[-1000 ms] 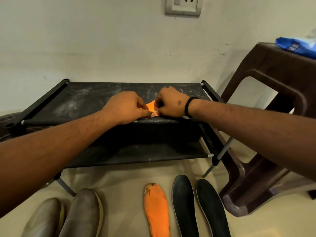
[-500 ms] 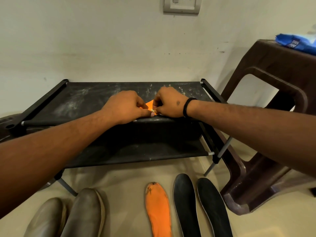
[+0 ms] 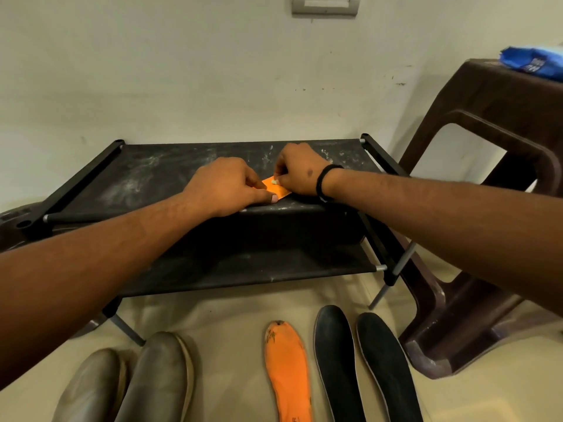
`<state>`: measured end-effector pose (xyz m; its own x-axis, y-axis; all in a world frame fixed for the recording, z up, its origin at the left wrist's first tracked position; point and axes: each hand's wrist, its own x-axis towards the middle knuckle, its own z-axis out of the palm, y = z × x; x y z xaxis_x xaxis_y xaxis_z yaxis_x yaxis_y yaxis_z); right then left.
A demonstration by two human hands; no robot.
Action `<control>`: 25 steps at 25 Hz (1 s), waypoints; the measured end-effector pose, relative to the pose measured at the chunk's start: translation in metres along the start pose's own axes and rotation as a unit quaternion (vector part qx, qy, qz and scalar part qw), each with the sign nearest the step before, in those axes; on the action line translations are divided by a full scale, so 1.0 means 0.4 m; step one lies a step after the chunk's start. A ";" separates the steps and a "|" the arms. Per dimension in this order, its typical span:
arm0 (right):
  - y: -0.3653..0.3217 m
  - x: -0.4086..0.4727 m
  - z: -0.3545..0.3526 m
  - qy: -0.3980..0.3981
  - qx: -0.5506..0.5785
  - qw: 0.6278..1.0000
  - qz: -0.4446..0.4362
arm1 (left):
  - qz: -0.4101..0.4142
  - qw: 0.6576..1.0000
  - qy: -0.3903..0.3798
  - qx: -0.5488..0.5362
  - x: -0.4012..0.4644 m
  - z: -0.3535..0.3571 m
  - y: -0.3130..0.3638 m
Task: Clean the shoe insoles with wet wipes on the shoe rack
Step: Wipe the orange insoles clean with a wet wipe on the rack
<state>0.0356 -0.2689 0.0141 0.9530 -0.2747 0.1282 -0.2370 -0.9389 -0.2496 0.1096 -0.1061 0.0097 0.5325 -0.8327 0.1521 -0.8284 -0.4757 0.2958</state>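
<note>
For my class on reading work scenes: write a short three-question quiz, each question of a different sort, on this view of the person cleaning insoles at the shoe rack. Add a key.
1. True or false: the orange foam insole on the black fabric-topped shoe rack is touched by both the left hand and the right hand.
2. Multiple choice: how many insoles lie on the beige floor in front of the rack? A) one B) three C) five
3. Fill in: the blue plastic wipes packet lies on top of the brown plastic ____.

Key
1. True.
2. B: one orange floor insole and two black floor insoles.
3. Stool.
</note>
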 end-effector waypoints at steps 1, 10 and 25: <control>-0.006 -0.014 -0.003 -0.012 0.015 1.000 -0.015 | 0.000 1.000 -0.001 -0.002 -0.002 -0.001 -0.001; 0.067 0.022 -0.039 0.017 -0.110 0.992 0.064 | 0.012 1.000 -0.004 -0.003 0.006 0.005 0.005; 0.095 0.022 -0.061 0.001 -0.140 0.988 0.069 | -0.003 1.000 -0.008 -0.010 0.001 0.002 -0.003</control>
<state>0.0303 -0.3119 0.0293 0.9079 -0.4035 0.1140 -0.4073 -0.9132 0.0112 0.1106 -0.1061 0.0084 0.5344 -0.8344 0.1351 -0.8213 -0.4748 0.3162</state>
